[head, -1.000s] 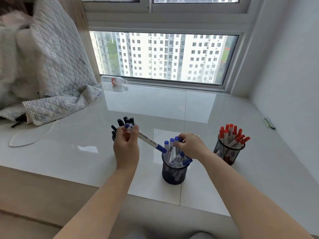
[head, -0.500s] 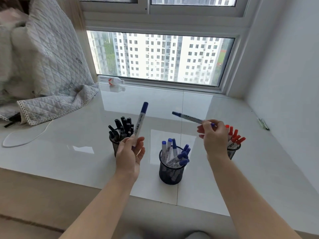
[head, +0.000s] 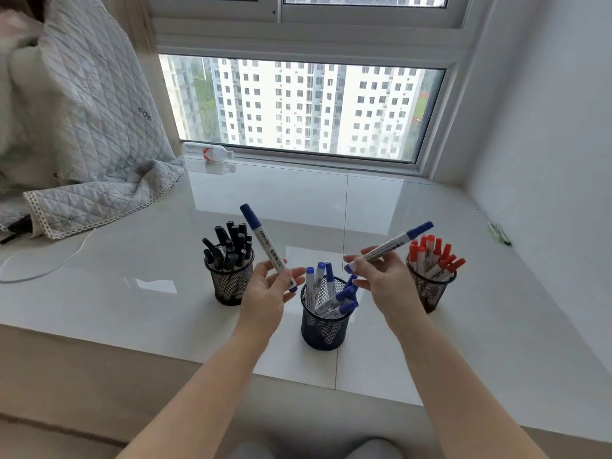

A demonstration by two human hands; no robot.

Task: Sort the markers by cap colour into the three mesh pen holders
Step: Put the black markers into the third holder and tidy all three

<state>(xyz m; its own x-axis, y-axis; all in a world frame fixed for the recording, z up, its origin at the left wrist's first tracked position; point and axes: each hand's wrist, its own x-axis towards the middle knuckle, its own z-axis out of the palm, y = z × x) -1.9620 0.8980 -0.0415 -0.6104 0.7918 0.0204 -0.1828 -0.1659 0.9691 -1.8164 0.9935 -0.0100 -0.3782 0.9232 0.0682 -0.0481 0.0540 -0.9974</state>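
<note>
Three black mesh pen holders stand in a row on the glossy white sill. The left holder (head: 229, 286) is packed with black-capped markers, the middle holder (head: 323, 329) has several blue-capped markers, the right holder (head: 430, 289) has red-capped ones. My left hand (head: 268, 293) pinches a blue-capped marker (head: 265, 243), cap tilted up and to the left, between the left and middle holders. My right hand (head: 381, 279) pinches a second blue-capped marker (head: 394, 245), cap pointing up right, just above and to the right of the middle holder.
A quilted grey blanket (head: 86, 154) lies heaped at the left, with a white cable (head: 49, 270) trailing from under it. A small plastic bottle (head: 212, 152) lies by the window frame. Two dark pens (head: 500, 233) rest near the right wall.
Both hands have come down and inward toward the middle holder. The right hand's marker has swung from pointing left to pointing up right. The left marker now tilts left.
</note>
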